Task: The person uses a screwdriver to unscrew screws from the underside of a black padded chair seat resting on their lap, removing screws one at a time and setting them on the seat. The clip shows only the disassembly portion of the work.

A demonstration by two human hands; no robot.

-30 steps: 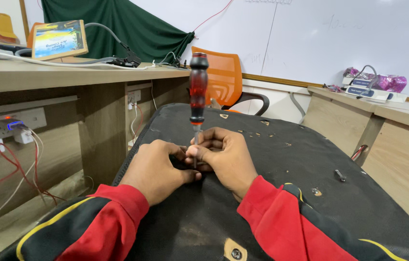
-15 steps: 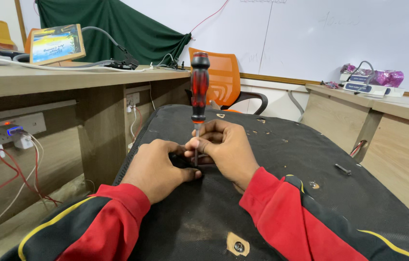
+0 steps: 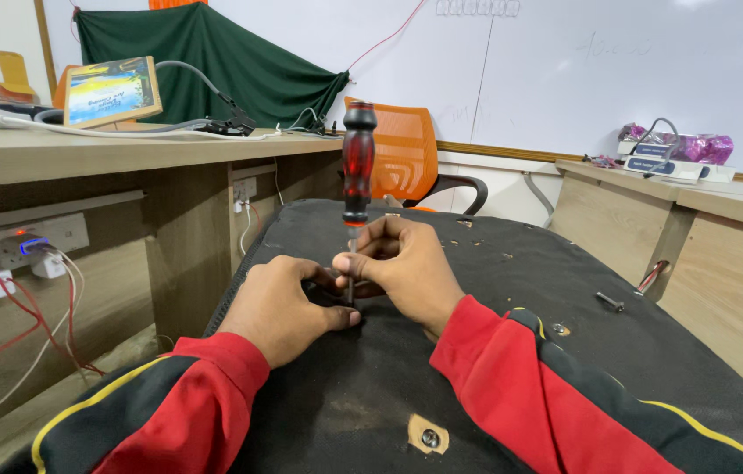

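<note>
Head view: one screwdriver (image 3: 357, 162) stands at centre frame, long axis vertical, red-and-black handle up, shaft pointing down into the black upholstered panel (image 3: 494, 351) that fills the lower half. My two hands meet at its shaft. My right hand (image 3: 407, 268) pinches the shaft narrowly between the fingertips just below the handle. My left hand (image 3: 288, 303) lies curled on the panel, its thumb touching the base of the shaft; I cannot tell whether it holds anything. One loose screw (image 3: 610, 302) lies on the panel at right of frame, well apart. One orange chair (image 3: 407, 158) stands behind the handle, one wooden desk (image 3: 82, 175) at left.
</note>
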